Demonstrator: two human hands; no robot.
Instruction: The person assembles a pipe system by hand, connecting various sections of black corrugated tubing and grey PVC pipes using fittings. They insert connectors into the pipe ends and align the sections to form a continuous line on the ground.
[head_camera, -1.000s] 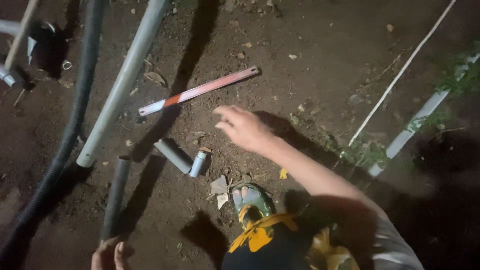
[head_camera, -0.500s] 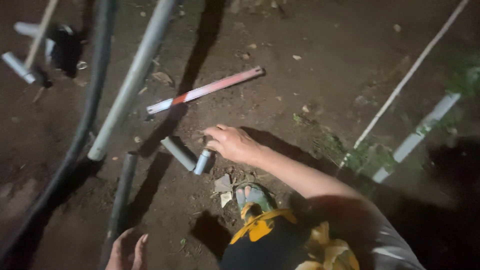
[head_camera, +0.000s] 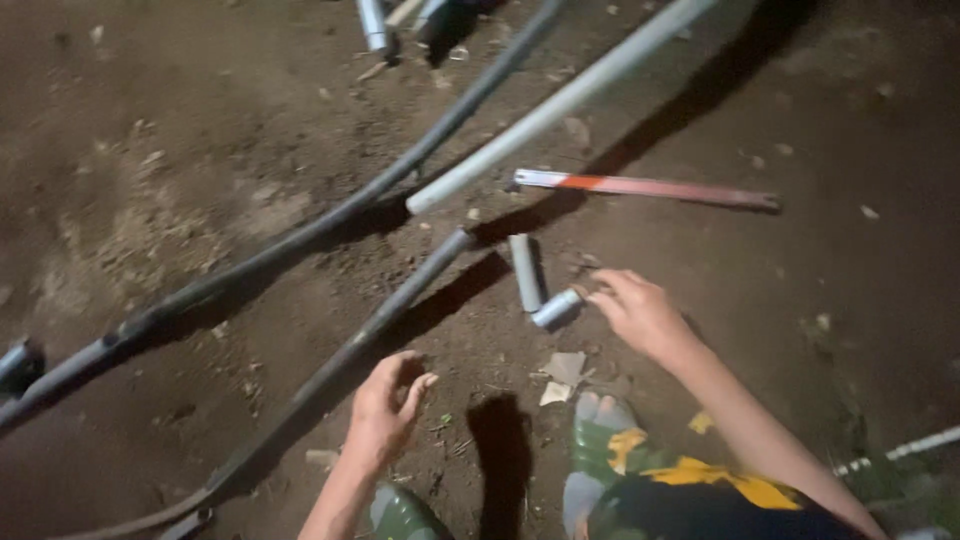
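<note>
My right hand (head_camera: 640, 315) reaches over bare dirt, fingertips touching a short grey pipe piece (head_camera: 556, 308); it holds nothing. A second short grey pipe piece (head_camera: 524, 271) lies just beyond it. My left hand (head_camera: 385, 405) hovers with loosely curled fingers beside a long dark pipe (head_camera: 370, 335) that runs diagonally across the ground, not gripping it. A flat red and white bar (head_camera: 645, 188) lies farther out.
A long light grey pipe (head_camera: 560, 105) and a thick black hose (head_camera: 300, 235) cross the dirt diagonally. Paper scraps (head_camera: 562, 375) lie near my green shoes (head_camera: 600, 430). More pipe ends (head_camera: 372, 22) sit at the top edge, and a white line (head_camera: 900, 450) at right.
The view swung left and the camera shifted. My right hand dropped to the short pipe piece. My left hand rose into view beside the dark pipe.
</note>
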